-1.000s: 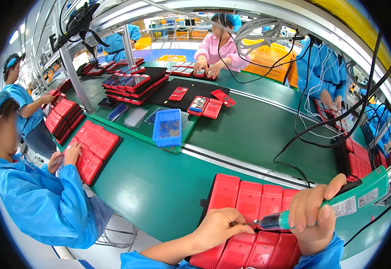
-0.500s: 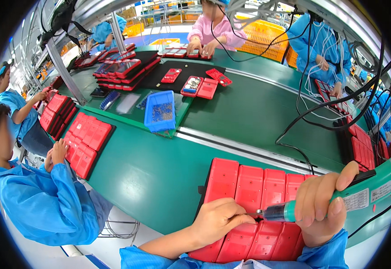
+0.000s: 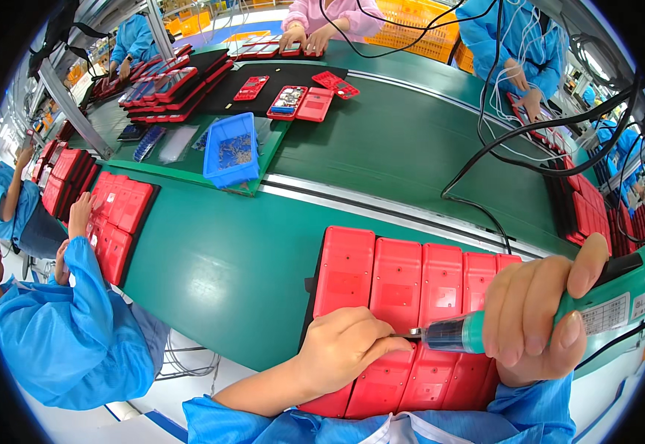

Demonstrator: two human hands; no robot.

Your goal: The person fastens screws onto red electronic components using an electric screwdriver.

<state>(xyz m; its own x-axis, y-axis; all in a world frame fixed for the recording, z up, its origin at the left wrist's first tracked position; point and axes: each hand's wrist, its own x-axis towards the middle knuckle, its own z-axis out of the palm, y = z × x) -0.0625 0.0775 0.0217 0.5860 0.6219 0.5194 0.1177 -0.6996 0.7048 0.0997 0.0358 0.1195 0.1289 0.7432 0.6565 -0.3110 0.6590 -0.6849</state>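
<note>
My right hand is wrapped round a green electric screwdriver with a dark nose, held almost level and pointing left. Its metal bit reaches the fingertips of my left hand, which are pinched together. Whatever those fingers hold, if anything, is hidden. Both hands are over red plastic housings, laid side by side in two rows on a black tray. Small holes show in the housings. My hands cover part of the rows.
A blue bin of small metal parts stands beyond the green bench. Black cables hang at the right. At the left, a blue-sleeved co-worker handles more red housings. Other people work at the far side.
The view has shifted, so the bench sits higher and further left in it. The screwdriver's bit has come closer to my left fingertips. The left co-worker's hands have moved slightly apart.
</note>
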